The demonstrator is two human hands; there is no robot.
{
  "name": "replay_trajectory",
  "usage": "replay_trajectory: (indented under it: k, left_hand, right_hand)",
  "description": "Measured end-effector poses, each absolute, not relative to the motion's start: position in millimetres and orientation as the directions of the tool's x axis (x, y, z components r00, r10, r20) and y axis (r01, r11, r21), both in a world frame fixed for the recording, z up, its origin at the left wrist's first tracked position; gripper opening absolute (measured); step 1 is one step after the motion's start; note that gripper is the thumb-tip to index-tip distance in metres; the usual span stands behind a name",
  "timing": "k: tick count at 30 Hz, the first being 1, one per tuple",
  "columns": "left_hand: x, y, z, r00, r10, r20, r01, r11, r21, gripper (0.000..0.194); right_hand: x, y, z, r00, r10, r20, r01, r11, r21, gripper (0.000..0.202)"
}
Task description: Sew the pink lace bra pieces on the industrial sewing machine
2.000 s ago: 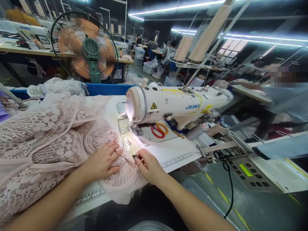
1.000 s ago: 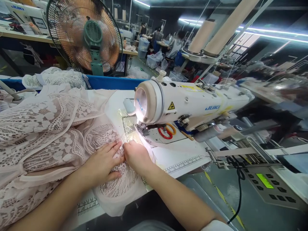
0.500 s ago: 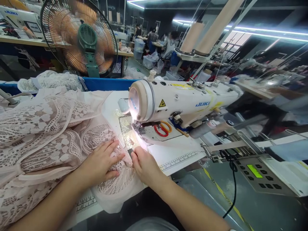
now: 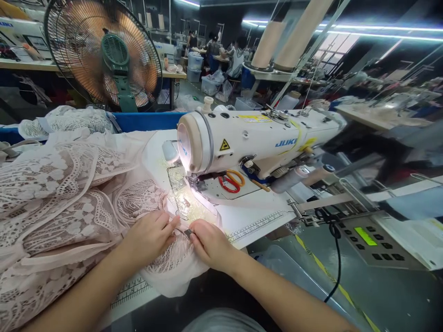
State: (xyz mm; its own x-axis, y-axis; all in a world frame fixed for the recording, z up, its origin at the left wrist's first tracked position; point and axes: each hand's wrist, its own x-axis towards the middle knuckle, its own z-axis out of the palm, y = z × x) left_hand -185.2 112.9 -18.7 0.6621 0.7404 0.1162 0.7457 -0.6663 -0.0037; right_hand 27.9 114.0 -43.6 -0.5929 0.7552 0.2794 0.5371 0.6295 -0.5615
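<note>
Pale pink lace fabric (image 4: 62, 184) spreads over the left of the white sewing table (image 4: 256, 221). My left hand (image 4: 152, 233) is closed on the edge of the lace, fingers bent together. Close beside it, my right hand (image 4: 209, 244) pinches a small dark tool (image 4: 188, 233) against the fabric edge; its exact kind is too small to tell. Both hands are in front of the lit needle area of the white sewing machine (image 4: 224, 138). A narrow pink strip runs from the presser foot down toward my right hand.
Scissors with red and orange handles (image 4: 230, 183) lie under the machine arm. A large fan (image 4: 116, 53) stands behind at the left. A control panel (image 4: 372, 240) is at the right. Thread cones (image 4: 268, 44) stand behind the machine. People sit far back.
My left hand's fingers, spread flat on the lace before, have drawn together on its edge, nearer my right hand. The view has shifted slightly.
</note>
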Motion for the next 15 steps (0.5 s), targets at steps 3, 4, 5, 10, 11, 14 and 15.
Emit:
replay_trajectory:
  k: [3,4,5,10,11,14,15]
  left_hand:
    - [-187.6,111.2,-22.0,0.658,0.745,0.108,0.751,-0.66,-0.029,0.035]
    - [-188.8,110.9,-23.2,0.658,0.746,0.105,0.752,-0.658,-0.042,0.039]
    - [-189.8,110.8,-24.1,0.657,0.748,0.093,0.754,-0.655,-0.055,0.043]
    - [-191.4,110.1,-22.3,0.628,0.778,0.005,0.778,-0.627,-0.051,0.053]
    - [-191.2,109.8,-21.3,0.621,0.784,-0.002,0.783,-0.621,-0.042,0.053]
    - [-190.6,109.0,-18.8,0.612,0.79,-0.024,0.79,-0.613,-0.017,0.054]
    - [-190.5,108.9,-18.3,0.612,0.79,-0.033,0.79,-0.613,-0.01,0.054]
  right_hand:
    - [25.9,118.0,-36.4,-0.557,0.81,0.186,0.593,0.544,-0.593,0.014]
    - [24.1,119.8,-34.3,-0.534,0.831,0.154,0.629,0.512,-0.585,0.014]
    - [21.9,122.0,-32.5,-0.508,0.852,0.128,0.67,0.484,-0.564,0.014]
    - [7.7,135.3,-30.1,-0.476,0.871,0.12,0.767,0.478,-0.429,0.018]
    - [5.0,137.2,-30.6,-0.488,0.865,0.117,0.772,0.49,-0.405,0.018]
    - [-2.0,139.9,-31.9,-0.499,0.864,0.071,0.809,0.493,-0.32,0.017]
    - [-3.8,140.2,-31.9,-0.499,0.865,0.053,0.82,0.49,-0.296,0.017]
